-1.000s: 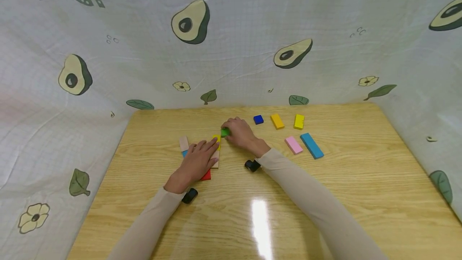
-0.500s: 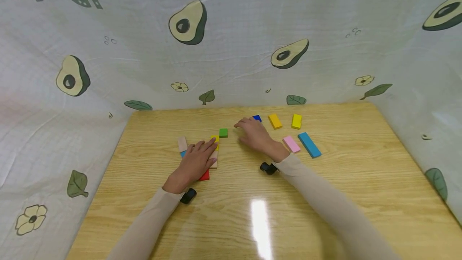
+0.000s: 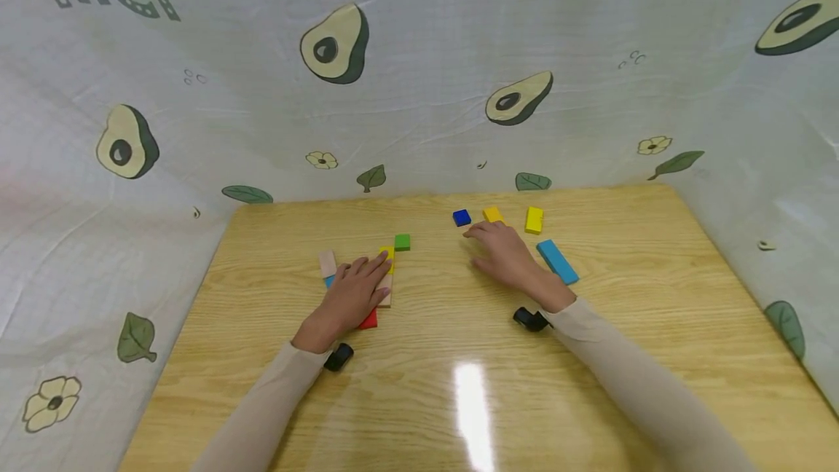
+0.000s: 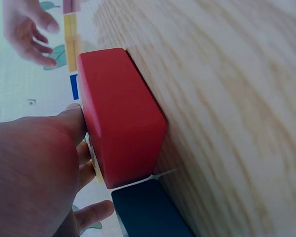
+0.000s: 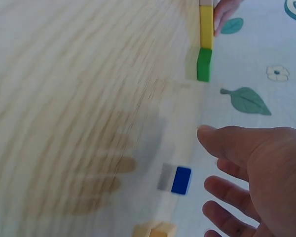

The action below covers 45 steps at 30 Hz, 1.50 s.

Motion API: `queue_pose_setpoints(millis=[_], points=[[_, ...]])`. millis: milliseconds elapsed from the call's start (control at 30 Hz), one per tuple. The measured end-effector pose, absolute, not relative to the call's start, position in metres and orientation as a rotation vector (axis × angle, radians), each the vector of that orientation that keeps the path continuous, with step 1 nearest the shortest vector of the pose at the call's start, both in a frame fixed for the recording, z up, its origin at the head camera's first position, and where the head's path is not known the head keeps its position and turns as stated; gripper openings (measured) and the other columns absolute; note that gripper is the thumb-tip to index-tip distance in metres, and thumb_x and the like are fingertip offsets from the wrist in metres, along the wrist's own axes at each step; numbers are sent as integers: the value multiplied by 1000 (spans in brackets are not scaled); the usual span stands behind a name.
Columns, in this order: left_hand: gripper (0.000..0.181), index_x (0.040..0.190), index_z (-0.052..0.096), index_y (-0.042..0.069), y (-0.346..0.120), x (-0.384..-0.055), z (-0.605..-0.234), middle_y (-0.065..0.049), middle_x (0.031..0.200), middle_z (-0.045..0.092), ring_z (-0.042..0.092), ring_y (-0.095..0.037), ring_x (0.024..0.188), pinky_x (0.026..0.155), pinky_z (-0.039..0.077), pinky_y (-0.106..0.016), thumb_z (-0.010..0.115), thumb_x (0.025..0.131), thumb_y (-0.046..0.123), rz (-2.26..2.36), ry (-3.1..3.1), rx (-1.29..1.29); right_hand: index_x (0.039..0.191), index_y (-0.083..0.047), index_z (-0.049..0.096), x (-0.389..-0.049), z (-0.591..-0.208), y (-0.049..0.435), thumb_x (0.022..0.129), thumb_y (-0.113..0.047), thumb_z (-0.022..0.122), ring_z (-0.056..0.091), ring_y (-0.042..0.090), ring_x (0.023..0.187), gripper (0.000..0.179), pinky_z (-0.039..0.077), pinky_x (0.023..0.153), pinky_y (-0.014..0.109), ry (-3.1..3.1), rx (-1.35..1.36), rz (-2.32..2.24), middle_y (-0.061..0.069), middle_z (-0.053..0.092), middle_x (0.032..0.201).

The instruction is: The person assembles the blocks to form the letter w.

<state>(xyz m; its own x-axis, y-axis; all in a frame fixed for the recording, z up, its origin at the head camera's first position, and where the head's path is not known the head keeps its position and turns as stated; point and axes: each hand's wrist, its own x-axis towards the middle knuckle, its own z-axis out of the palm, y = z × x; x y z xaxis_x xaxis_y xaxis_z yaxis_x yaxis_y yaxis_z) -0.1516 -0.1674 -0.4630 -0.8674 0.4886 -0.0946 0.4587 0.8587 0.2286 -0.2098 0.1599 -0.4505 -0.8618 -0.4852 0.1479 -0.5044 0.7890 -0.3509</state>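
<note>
My left hand (image 3: 350,297) rests with spread fingers across a group of flat blocks. A yellow block (image 3: 387,252), a beige block (image 3: 386,297) and a red block (image 3: 369,320) show at its right side. On its left, another beige block (image 3: 327,264) and part of a blue block (image 3: 330,282) stick out. A green block (image 3: 403,242) lies at the yellow block's far corner. Over the table's right half, my right hand (image 3: 507,257) is held with loosely bent fingers and nothing in them. Nearest to it are an orange block (image 3: 493,214), partly covered, and a small dark blue block (image 5: 181,180).
A second yellow block (image 3: 534,220) and a long blue block (image 3: 558,261) lie right of the right hand. Patterned cloth (image 3: 419,93) stands behind the wooden table (image 3: 419,399). Each wrist carries a black camera.
My right hand has let go of the green block and moved right, past the small dark blue block. It now hides the pink block in the head view. The left hand stays put.
</note>
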Motion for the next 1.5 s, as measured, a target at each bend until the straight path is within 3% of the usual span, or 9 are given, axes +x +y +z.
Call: queue_pose_setpoints(millis=[433, 1000, 1500], points=[[59, 163, 40, 3, -168, -149, -464, -15, 172, 31, 36, -44, 152, 119, 29, -63, 53, 113, 29, 323, 2888, 751, 138, 6, 65, -191, -455, 203, 89, -8, 83, 55, 48, 131, 54, 42, 110, 66, -2888, 817, 619, 27, 61, 142], [58, 163, 39, 3, -167, -149, -464, -15, 172, 32, 36, -43, 151, 119, 29, -64, 53, 113, 29, 298, 2895, 757, 148, 3, 57, -180, -455, 248, 89, -16, 86, 43, 53, 142, 68, 34, 112, 71, -3003, 826, 639, 27, 51, 156], [59, 164, 39, 4, -168, -151, -465, -14, 172, 31, 36, -44, 152, 120, 28, -64, 53, 113, 31, 277, 2897, 769, 146, 7, 59, -180, -453, 257, 89, 0, 75, 46, 53, 140, 60, 35, 110, 72, -3024, 898, 594, 27, 56, 151]])
